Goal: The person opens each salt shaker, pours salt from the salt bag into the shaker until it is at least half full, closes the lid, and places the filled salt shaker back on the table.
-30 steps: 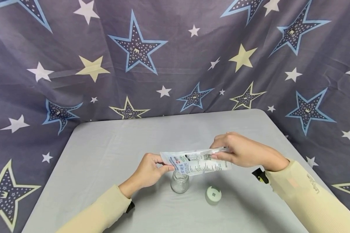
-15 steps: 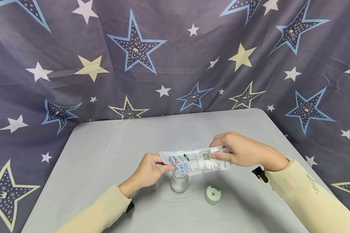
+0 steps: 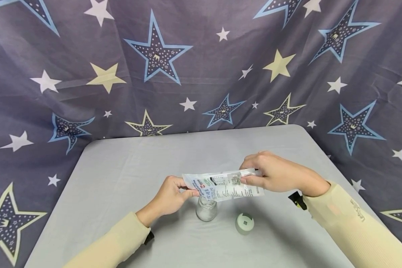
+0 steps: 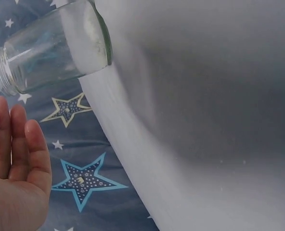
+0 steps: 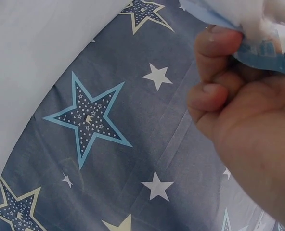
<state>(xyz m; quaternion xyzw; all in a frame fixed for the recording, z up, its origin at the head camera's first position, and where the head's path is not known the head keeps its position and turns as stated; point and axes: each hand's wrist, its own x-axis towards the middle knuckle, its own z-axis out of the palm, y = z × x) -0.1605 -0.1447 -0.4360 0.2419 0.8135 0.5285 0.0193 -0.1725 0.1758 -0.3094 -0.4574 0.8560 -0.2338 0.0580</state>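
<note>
A white plastic bag (image 3: 222, 185) printed with blue and black text lies sideways above a clear glass jar (image 3: 206, 211). My left hand (image 3: 170, 196) pinches its left end between thumb and fingers, right over the jar's mouth. At the other end, my right hand (image 3: 271, 173) grips the bag, its thumb on the printed face. The left wrist view shows white grains (image 4: 93, 36) at the bottom of the jar. The bag's end overlaps the threaded neck there. In the right wrist view, curled fingers (image 5: 214, 50) hold the bag's blue edge.
To the right of the jar, a pale green lid (image 3: 245, 224) rests on the grey-covered table (image 3: 147, 160). A dark star-patterned cloth (image 3: 201, 67) hangs behind the table and along its sides.
The bag and my right hand have shifted very slightly left. White shows a little more strongly in the jar than a second ago. The lid stays in place.
</note>
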